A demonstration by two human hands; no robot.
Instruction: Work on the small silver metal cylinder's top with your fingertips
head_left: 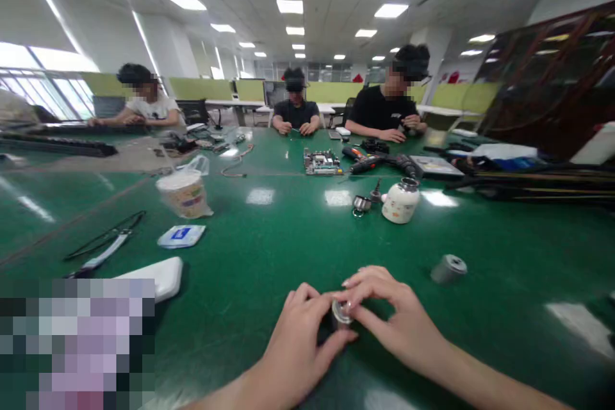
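A small metal cylinder [342,314] with a shiny round rim stands on the green table, between my two hands. My left hand [302,330] has its thumb and fingers wrapped around the cylinder's side. From the other side, my right hand [389,304] pinches at the top rim with thumb and fingertips. Whether a smaller part sits between those fingertips is hidden. To the right, apart from both hands, another grey metal cylinder [449,269] has a dark hole in its top face.
Beyond my hands are a white cartoon jar [401,202], metal fittings [362,205], a circuit board [321,162] and a power drill [384,163]. Leftward lie a bagged cup [185,192], a tissue pack [181,236], pliers [108,250] and a white object [168,275]. Several people sit opposite.
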